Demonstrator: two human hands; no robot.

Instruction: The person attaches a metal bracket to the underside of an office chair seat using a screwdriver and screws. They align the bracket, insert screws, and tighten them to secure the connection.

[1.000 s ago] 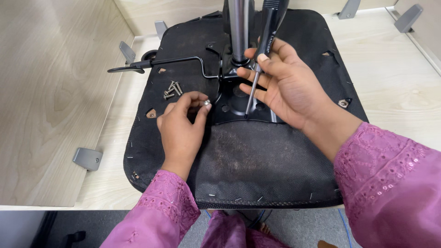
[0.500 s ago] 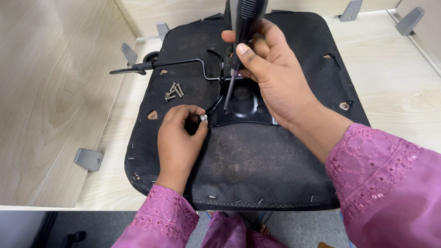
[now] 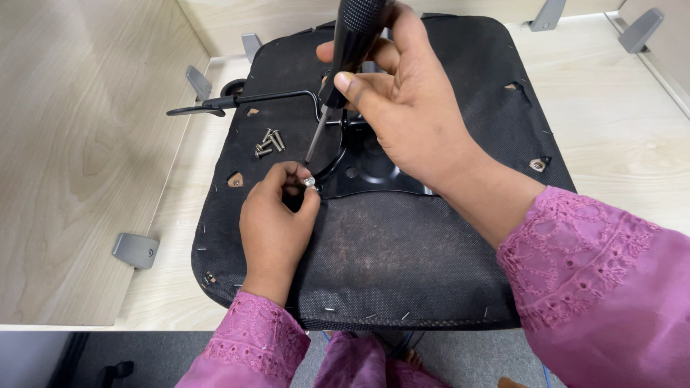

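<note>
Now, line by line:
Left hand: pinches a small silver screw between thumb and fingertips, at the edge of the black metal plate
Right hand: clenched around the black handle of a screwdriver, whose shaft slants down with its tip just above the screw
Seat: black upturned chair seat lies on a pale wooden table
Loose screws: small cluster on the seat, left of the plate
Lever: black rod reaching left off the seat

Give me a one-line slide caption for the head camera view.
Left hand pinches a silver screw at a black metal plate on an upturned chair seat while the right hand angles a black-handled screwdriver toward it.
</note>
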